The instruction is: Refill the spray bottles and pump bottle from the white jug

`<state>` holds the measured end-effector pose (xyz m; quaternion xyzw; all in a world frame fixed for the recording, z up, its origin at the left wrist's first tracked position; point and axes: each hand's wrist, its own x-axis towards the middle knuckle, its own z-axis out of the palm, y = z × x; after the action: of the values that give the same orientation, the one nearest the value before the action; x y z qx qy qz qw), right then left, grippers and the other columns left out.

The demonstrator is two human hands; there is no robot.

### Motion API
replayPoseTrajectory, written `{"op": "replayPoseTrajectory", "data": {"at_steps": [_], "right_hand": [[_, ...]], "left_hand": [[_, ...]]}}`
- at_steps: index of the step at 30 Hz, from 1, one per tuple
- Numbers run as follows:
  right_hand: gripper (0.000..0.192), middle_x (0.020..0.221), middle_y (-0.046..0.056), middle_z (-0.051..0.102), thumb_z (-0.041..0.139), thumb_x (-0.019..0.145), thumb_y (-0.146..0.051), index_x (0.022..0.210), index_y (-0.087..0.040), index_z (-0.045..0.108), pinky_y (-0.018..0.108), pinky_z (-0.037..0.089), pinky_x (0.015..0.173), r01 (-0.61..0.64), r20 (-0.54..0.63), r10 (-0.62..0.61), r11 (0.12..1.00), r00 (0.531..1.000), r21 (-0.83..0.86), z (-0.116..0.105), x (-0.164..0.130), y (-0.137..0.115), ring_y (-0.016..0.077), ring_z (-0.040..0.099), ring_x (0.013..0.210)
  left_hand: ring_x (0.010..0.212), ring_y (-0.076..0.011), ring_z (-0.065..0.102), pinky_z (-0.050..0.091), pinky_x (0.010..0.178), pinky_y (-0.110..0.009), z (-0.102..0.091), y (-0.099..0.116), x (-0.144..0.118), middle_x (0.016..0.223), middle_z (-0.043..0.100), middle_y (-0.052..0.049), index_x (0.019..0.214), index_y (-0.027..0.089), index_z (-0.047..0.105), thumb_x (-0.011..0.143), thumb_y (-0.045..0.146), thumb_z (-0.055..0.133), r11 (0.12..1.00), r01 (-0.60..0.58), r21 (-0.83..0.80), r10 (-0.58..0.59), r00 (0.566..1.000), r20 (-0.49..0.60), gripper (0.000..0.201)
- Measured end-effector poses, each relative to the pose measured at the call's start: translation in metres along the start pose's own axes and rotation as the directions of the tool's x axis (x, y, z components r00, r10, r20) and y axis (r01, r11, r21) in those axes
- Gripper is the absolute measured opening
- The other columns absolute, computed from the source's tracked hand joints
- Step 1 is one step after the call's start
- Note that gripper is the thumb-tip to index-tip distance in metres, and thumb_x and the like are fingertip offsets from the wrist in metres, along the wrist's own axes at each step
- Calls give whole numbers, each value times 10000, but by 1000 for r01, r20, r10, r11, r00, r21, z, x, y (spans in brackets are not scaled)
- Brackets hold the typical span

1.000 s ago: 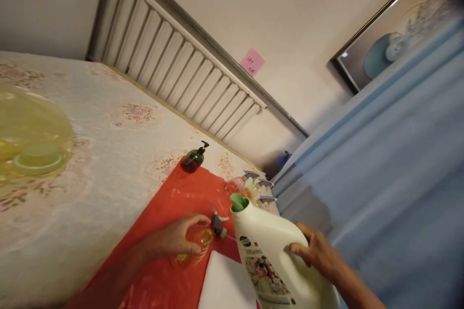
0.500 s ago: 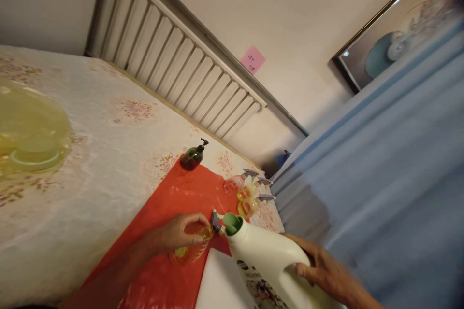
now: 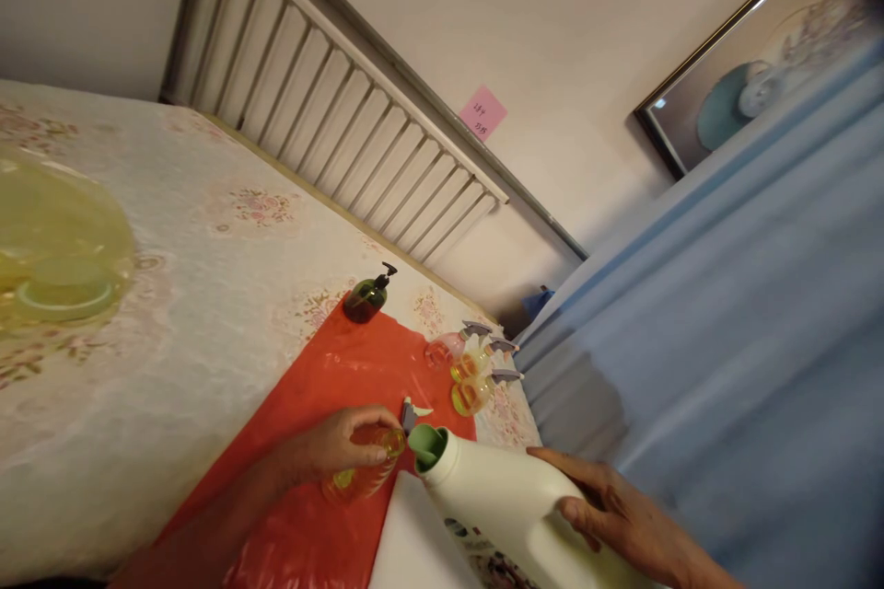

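Observation:
My left hand is closed around the neck of a clear yellowish bottle, its open mouth turned to the right. In my right hand is the handle of a large cream jug, tilted so that its green spout is close to the bottle's mouth. I cannot make out any liquid running between them. Just behind the spout lies a grey and white spray trigger head on the red plastic sheet.
Several spray bottles stand by the sheet's far right edge. A dark green pump bottle is at its far corner. A large yellow transparent vessel occupies the left of the floral tablecloth. Beyond are a radiator and a blue curtain.
The jug has tipped further over and moved left, bringing its spout nearer the bottle's mouth. My left hand and the bottle have hardly moved.

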<state>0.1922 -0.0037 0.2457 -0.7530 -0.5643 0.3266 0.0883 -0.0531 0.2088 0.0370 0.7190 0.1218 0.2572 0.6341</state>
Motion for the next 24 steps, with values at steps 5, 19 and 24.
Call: {"op": "replayPoseTrajectory", "data": {"at_steps": [5, 19, 24], "right_hand": [[558, 951, 39, 674, 529, 878, -588, 1353, -296, 561, 224, 418, 525, 3, 27, -2, 999, 1000, -43, 0, -1, -11, 164, 527, 675], [502, 970, 37, 706, 538, 892, -538, 1324, -288, 594, 210, 418, 505, 45, 33, -42, 994, 999, -99, -7, 4, -31, 171, 565, 695], [489, 931, 32, 697, 526, 903, -523, 1320, -278, 594, 213, 409, 514, 60, 41, -55, 989, 998, -134, -8, 5, -37, 165, 552, 674]], "left_hand": [[1070, -257, 630, 480, 951, -352, 0, -4, -1, 1075, 722, 4, 1042, 233, 681, 773, 264, 613, 999, -18, -34, 18, 1000, 16, 279], [1064, -233, 628, 478, 961, -341, 1, -14, 2, 1084, 716, 14, 1047, 254, 677, 781, 266, 631, 999, -43, -14, 43, 999, 12, 270], [1070, -253, 628, 480, 947, -341, 1, -9, 1, 1079, 711, 9, 1049, 240, 677, 783, 268, 626, 999, -38, -20, 39, 999, 9, 273]]}}
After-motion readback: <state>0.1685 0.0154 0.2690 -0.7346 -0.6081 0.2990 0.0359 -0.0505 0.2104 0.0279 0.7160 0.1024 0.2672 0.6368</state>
